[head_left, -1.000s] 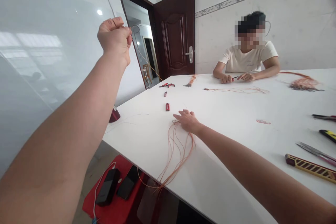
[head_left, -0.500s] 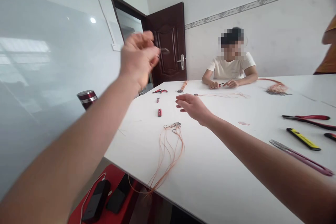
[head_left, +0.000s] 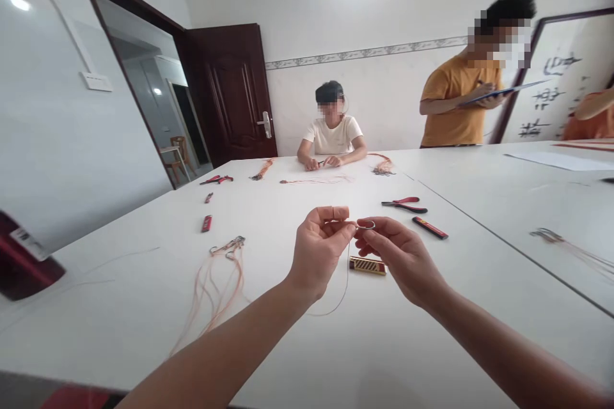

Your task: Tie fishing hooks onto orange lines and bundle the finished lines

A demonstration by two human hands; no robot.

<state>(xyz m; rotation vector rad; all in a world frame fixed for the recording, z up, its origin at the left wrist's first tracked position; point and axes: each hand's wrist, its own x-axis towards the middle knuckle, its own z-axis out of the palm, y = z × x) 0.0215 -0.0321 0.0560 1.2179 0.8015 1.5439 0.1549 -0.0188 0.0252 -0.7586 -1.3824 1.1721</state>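
Note:
In front of me, above the white table (head_left: 384, 339), my two hands meet at a metal fish hook (head_left: 369, 225). My left hand (head_left: 319, 249) is closed, pinching the hook's shank end between thumb and forefinger. The fingertips of my right hand (head_left: 405, 255) close on the bend of the hook. A thin line (head_left: 347, 284) hangs from the pinch and curves down towards the table. Below my hands lies a small gold and dark striped case (head_left: 368, 266). Left of my forearm, a bunch of hooks (head_left: 230, 246) lies with orange lines (head_left: 196, 303) trailing from it.
Red-handled pliers (head_left: 405, 204) and a utility knife (head_left: 430, 227) lie beyond my right hand. A red lighter (head_left: 206, 223) and more pliers (head_left: 217, 179) are on the left. A dark red flask (head_left: 29, 262) stands far left. Two people (head_left: 332, 134) (head_left: 460, 96) are across the table.
The view has swung to the right. My left hand has come down with the hook, and my right hand, open before, has joined it and taken hold of the hook.

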